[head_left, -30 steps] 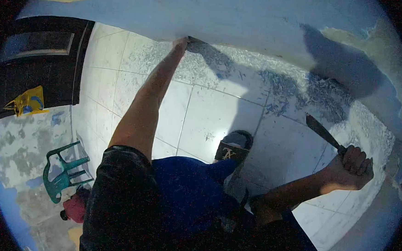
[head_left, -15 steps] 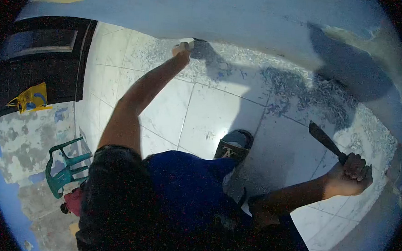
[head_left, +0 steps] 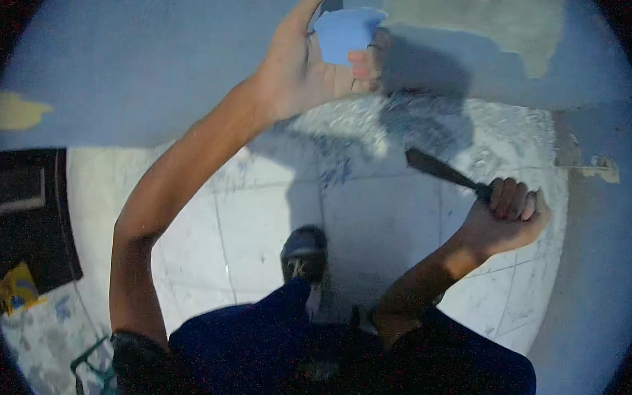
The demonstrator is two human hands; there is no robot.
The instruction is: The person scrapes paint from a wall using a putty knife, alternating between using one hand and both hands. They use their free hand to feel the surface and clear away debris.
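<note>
My left hand [head_left: 316, 74] is raised in front of the blue wall, palm toward me and thumb spread. A flat light-blue paint flake [head_left: 348, 34] lies against it, with curled fingertips over the lower right edge. My right hand [head_left: 510, 209] is closed round the handle of a scraper [head_left: 441, 167]. The dark, narrow blade points left and slightly up, above the floor and apart from the wall. Part of the handle is hidden in my fist.
The blue wall [head_left: 157, 72] has a bare grey patch [head_left: 486, 12] and a yellowish one [head_left: 19, 112]. Paint scrapings [head_left: 508, 126] litter the white tiles [head_left: 257, 215] along its foot. A yellow bag [head_left: 17, 288] and part of a green chair [head_left: 96, 365] are at lower left.
My left hand has risen from the floor by the wall's foot to in front of the wall, now showing the blue flake. My right hand and the scraper have shifted left and up in view.
</note>
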